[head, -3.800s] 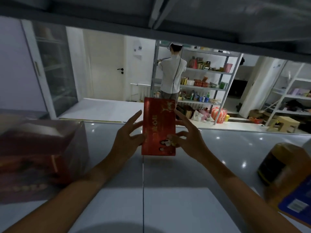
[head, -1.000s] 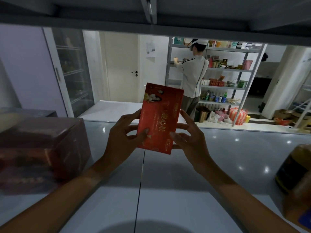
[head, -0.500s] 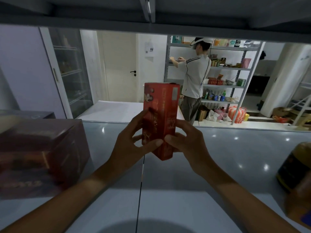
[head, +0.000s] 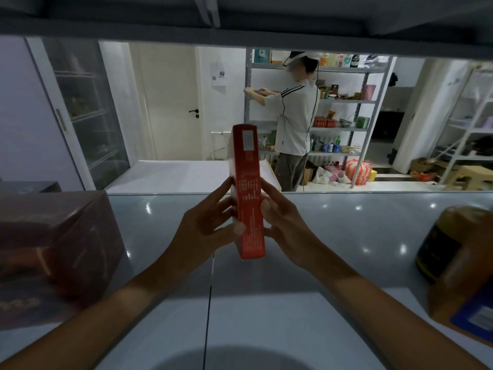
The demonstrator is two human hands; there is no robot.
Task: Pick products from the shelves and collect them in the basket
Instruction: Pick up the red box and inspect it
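Note:
A tall red box (head: 247, 190) with small print and a label on its narrow side stands upright above the grey shelf (head: 333, 236). My left hand (head: 205, 231) grips its left face, thumb across the lower front. My right hand (head: 285, 225) holds the right face with fingers curled behind it. The narrow side faces me. No basket is in view.
A dark red carton (head: 53, 252) sits at the left of the shelf. A dark jar (head: 448, 244) and a blurred orange pack stand at the right. The upper shelf (head: 240, 22) hangs overhead. Beyond, a person (head: 293, 116) reaches into a metal rack (head: 360, 102).
I have turned the red box in both hands from its broad front to its narrow printed side. The person in the back has turned toward the rack's left side.

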